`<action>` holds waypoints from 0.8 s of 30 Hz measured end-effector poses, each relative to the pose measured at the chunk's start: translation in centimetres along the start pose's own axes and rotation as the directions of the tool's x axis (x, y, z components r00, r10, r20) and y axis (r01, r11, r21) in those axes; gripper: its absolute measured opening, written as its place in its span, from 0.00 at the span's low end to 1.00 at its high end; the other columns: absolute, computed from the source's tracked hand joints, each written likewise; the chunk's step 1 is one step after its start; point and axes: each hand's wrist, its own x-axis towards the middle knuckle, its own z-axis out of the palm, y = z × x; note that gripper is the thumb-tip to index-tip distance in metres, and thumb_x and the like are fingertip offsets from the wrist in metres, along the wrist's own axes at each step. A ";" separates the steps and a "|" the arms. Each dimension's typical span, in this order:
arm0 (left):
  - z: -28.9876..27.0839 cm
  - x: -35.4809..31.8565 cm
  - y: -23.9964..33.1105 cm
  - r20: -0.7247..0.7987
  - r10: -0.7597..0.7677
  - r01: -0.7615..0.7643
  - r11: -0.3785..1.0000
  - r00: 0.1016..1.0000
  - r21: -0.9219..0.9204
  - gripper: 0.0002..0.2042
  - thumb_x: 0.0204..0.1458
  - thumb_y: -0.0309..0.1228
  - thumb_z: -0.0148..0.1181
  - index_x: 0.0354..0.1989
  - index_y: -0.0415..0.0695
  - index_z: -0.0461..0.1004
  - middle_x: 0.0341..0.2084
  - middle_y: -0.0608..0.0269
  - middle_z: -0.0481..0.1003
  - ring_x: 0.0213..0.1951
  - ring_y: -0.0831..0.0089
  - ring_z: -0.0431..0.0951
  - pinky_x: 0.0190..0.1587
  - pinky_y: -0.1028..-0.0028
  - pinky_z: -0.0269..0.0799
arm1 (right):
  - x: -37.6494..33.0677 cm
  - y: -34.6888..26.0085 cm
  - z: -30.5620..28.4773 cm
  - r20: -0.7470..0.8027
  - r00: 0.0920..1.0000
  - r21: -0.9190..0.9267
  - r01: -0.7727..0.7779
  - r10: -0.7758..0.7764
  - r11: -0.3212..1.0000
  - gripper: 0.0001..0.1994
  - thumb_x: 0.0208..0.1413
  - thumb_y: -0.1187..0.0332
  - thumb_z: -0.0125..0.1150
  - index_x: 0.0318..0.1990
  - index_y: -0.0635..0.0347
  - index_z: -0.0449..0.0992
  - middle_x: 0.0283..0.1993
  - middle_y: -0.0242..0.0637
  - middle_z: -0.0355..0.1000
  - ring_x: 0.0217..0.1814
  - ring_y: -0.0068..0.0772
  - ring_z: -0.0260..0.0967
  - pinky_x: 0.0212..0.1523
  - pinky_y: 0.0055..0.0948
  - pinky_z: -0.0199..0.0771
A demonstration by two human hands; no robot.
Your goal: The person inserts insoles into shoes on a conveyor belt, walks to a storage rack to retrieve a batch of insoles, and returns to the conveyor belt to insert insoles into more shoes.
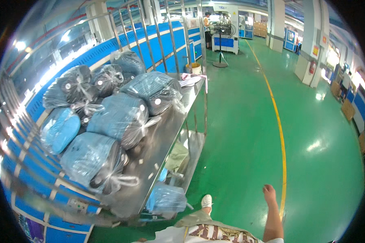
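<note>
My right hand point(268, 193) swings out over the green floor at the lower right, its fingers curled in, and nothing shows in them. My left hand is out of sight; only a sliver of skin shows at the lower edge. To my left stands a metal rack cart point(166, 139) with upright bars. Clear plastic bags packed with dark and blue foam-like pieces are heaped on its upper shelf, among them a near bag point(87, 158) with a knotted end and a middle bag point(117, 115). The lower shelf carries another bag of blue pieces point(168, 198).
Long blue machinery point(162, 44) runs behind the cart. A yellow floor line point(276, 109) curves ahead along the green floor. Farther off are a floor stand point(220, 60), a white and blue machine point(227, 42), a person point(207, 28) beside it, and a pillar point(310, 60) at right.
</note>
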 end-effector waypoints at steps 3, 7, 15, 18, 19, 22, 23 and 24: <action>-0.1 5.0 7.5 0.015 0.317 -0.314 0.930 0.948 0.190 0.08 0.37 0.30 0.57 0.26 0.42 0.72 0.23 0.51 0.72 0.28 0.56 0.74 0.31 0.61 0.69 | 4.7 1.2 4.5 0.207 0.966 0.111 -0.182 0.156 0.977 0.12 0.51 0.71 0.51 0.42 0.66 0.71 0.33 0.37 0.72 0.32 0.28 0.68 0.33 0.24 0.67; -4.9 13.8 20.5 -0.191 0.600 -0.553 0.795 0.777 0.250 0.07 0.37 0.31 0.55 0.24 0.42 0.73 0.21 0.52 0.72 0.26 0.57 0.74 0.30 0.61 0.68 | 8.7 9.7 1.0 0.400 0.706 -0.327 -0.486 0.585 0.810 0.13 0.48 0.69 0.54 0.43 0.60 0.71 0.40 0.40 0.72 0.36 0.35 0.70 0.34 0.33 0.70; -15.4 18.9 27.0 -0.355 -0.356 -0.207 0.391 0.865 -0.897 0.15 0.44 0.33 0.55 0.40 0.42 0.66 0.28 0.53 0.69 0.35 0.62 0.69 0.37 0.64 0.66 | 19.9 11.5 -5.3 0.176 0.599 -0.745 -0.437 0.781 0.504 0.10 0.50 0.68 0.52 0.39 0.62 0.70 0.35 0.39 0.71 0.34 0.34 0.69 0.34 0.33 0.69; -12.2 19.1 28.2 -0.186 -0.524 -0.026 0.298 0.831 -0.954 0.19 0.43 0.31 0.56 0.44 0.41 0.64 0.34 0.49 0.67 0.40 0.59 0.68 0.42 0.62 0.65 | 30.2 10.2 -2.2 0.237 0.635 -0.801 -0.301 0.736 0.517 0.10 0.51 0.67 0.51 0.37 0.62 0.70 0.33 0.38 0.71 0.33 0.34 0.68 0.34 0.32 0.69; -10.7 18.9 29.2 -0.127 -0.593 0.020 0.235 0.795 -0.972 0.20 0.42 0.31 0.57 0.46 0.41 0.63 0.37 0.48 0.67 0.42 0.59 0.67 0.43 0.62 0.64 | 33.9 9.6 -0.6 0.272 0.660 -0.819 -0.224 0.700 0.528 0.10 0.51 0.67 0.51 0.36 0.63 0.70 0.33 0.38 0.71 0.33 0.34 0.68 0.34 0.32 0.69; -6.9 17.0 34.4 0.043 -0.801 0.089 0.012 0.597 -0.996 0.24 0.41 0.29 0.58 0.50 0.40 0.61 0.43 0.45 0.65 0.47 0.56 0.66 0.47 0.60 0.63 | 47.2 6.1 5.1 0.415 0.799 -0.827 0.132 0.435 0.546 0.09 0.52 0.66 0.50 0.35 0.63 0.70 0.31 0.38 0.71 0.32 0.33 0.68 0.34 0.32 0.68; -5.8 15.6 36.5 0.066 -0.894 0.072 -0.039 0.443 -0.997 0.26 0.41 0.28 0.58 0.51 0.39 0.60 0.45 0.44 0.65 0.49 0.55 0.65 0.49 0.60 0.62 | 51.9 2.9 8.3 0.467 0.836 -0.795 0.252 0.290 0.552 0.10 0.52 0.66 0.50 0.34 0.64 0.70 0.31 0.38 0.71 0.32 0.33 0.67 0.34 0.32 0.68; -12.6 11.6 43.3 0.135 -0.969 0.220 -0.089 0.205 -0.971 0.30 0.39 0.23 0.57 0.55 0.41 0.55 0.49 0.43 0.60 0.50 0.50 0.62 0.50 0.60 0.62 | 56.3 -2.4 12.8 0.497 0.862 -0.708 0.336 0.101 0.621 0.10 0.52 0.66 0.50 0.34 0.64 0.70 0.30 0.38 0.71 0.32 0.33 0.67 0.34 0.32 0.68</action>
